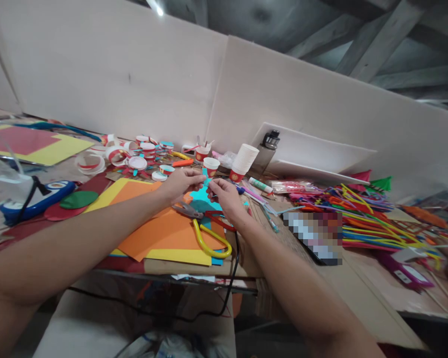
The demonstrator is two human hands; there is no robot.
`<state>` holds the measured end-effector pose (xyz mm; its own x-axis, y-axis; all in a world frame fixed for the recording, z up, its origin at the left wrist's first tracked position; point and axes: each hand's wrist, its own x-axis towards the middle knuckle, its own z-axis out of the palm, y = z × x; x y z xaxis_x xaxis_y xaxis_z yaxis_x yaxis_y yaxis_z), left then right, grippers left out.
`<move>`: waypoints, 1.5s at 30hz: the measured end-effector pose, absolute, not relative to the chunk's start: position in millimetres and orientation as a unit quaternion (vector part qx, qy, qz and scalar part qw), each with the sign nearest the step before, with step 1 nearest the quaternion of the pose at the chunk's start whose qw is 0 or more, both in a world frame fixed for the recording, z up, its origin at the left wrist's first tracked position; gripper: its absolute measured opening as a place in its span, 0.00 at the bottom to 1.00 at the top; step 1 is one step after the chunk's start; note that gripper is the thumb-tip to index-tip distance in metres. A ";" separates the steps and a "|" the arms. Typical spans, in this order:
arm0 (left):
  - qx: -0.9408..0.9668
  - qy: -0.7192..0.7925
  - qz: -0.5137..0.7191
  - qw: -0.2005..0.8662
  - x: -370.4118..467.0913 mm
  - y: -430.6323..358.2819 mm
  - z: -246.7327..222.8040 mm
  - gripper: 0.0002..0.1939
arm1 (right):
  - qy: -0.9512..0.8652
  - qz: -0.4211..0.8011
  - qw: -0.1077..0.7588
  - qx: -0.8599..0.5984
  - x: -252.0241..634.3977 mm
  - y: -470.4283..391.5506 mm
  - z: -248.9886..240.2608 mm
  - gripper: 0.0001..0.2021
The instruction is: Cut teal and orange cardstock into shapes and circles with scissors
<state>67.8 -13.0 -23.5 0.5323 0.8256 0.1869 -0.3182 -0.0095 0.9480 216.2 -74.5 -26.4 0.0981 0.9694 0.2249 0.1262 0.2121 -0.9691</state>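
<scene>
My left hand [186, 183] and my right hand [223, 195] are close together over the table, fingertips pinched on a small light-blue paper piece [205, 178] between them. Blue paper [204, 203] lies just beneath my hands. Scissors with yellow handles [212, 241] rest on orange sheets [142, 243] and a yellow sheet [192, 257] in front. A second tool with red handles [220, 219] lies partly under my right wrist. Right behind my fingers stands a white-rimmed paper cup [211, 165].
A cup stack [244, 161], a bottle [267, 149] and a glue stick [260, 185] stand or lie behind. Cut cups [147, 151] sit back left, colourful pipe cleaners [373, 223] right. A black cable [234, 278] hangs over the front edge.
</scene>
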 end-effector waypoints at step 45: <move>0.751 0.245 0.363 0.495 66.4 -24.7 -13.1 0.09 | -0.631 0.197 0.556 -0.504 221.6 -77.0 -20.9 0.08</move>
<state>66.4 -24.7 -13.1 0.6172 0.7264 0.3024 0.0081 -0.3902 0.9207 221.6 -77.0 -20.9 0.1271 0.8549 0.5029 0.4166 0.4141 -0.8093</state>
